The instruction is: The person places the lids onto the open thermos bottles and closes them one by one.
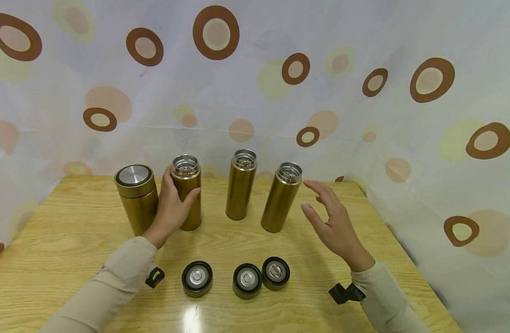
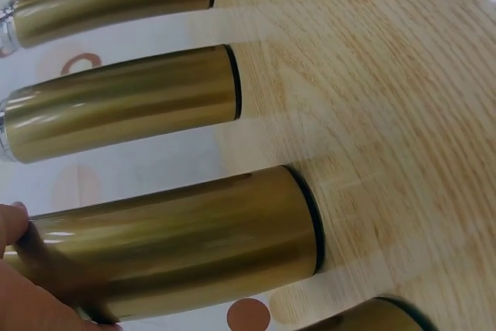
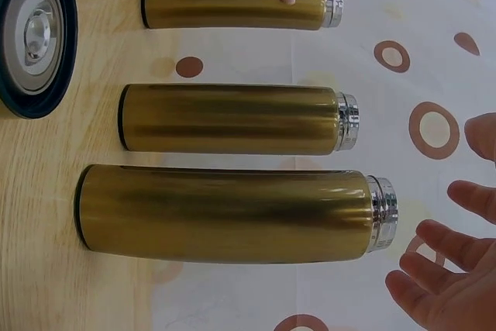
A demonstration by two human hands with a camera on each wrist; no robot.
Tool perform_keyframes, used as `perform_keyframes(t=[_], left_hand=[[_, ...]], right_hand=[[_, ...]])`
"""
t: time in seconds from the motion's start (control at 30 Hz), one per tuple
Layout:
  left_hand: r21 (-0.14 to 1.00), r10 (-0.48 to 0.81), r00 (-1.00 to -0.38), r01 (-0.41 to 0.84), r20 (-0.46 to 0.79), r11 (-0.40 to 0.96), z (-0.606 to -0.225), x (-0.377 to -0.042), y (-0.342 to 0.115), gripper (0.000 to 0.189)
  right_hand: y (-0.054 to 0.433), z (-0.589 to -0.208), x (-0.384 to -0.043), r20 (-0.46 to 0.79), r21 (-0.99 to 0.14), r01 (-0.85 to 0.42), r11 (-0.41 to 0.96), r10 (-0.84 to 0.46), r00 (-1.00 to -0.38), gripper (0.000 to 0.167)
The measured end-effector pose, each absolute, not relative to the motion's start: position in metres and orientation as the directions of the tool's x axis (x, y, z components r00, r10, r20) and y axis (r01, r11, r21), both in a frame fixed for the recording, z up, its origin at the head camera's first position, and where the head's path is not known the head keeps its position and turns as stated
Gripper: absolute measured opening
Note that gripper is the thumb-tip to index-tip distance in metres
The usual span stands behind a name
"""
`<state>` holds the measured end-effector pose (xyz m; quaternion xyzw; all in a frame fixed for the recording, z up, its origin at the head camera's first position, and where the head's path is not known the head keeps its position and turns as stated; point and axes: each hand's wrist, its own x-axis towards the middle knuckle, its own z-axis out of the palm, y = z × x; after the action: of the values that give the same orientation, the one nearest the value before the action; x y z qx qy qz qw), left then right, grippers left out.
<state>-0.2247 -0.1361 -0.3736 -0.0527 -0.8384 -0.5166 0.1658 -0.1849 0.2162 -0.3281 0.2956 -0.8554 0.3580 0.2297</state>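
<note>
Four gold vacuum flasks stand upright in a row. My left hand (image 1: 171, 212) grips the uncapped flask (image 1: 192, 215) second from the left, its thumb across the front near the neck. In the left wrist view, that flask (image 2: 194, 242) stands with its black base on the wood. My right hand (image 1: 336, 229) hangs beside the rightmost uncapped flask (image 1: 280, 201), fingers spread and holding nothing; in the right wrist view, its fingers (image 3: 449, 249) are off to the side of that flask's steel neck (image 3: 383, 213). Between these two stands another uncapped flask (image 1: 240, 189).
At the far left stands a flask with its lid on (image 1: 136, 199), close to my left hand. Three lids lie upside down nearer me: one on the left (image 1: 197, 278), and two side by side, a middle lid (image 1: 247, 280) and a right lid (image 1: 276, 273). A patterned cloth (image 1: 255, 92) hangs behind the wooden table (image 1: 71, 259).
</note>
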Motion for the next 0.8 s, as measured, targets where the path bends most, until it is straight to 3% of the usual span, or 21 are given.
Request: perform_keyframes(t=[0.4, 0.67, 0.8], left_hand=[[0.857, -0.082, -0.946, 0.246, 0.314, 0.453, -0.375, -0.226, -0.137, 0.088], [0.858, -0.084, -0.945, 0.246, 0.315, 0.451, -0.378, -0.227, -0.137, 0.088], [0.858, -0.088, -0.945, 0.245, 0.316, 0.452, -0.378, -0.227, -0.137, 0.088]], right_hand=[[0.187, -0.336, -0.174, 0.551, -0.499, -0.693, 0.52, -0.427, -0.717, 0.052], [0.139, -0.35, -0.158, 0.418, -0.576, -0.711, 0.405, -0.601, -0.681, 0.051], [0.112, -0.359, -0.153, 0.306, -0.586, -0.694, 0.418, -0.679, -0.667, 0.051]])
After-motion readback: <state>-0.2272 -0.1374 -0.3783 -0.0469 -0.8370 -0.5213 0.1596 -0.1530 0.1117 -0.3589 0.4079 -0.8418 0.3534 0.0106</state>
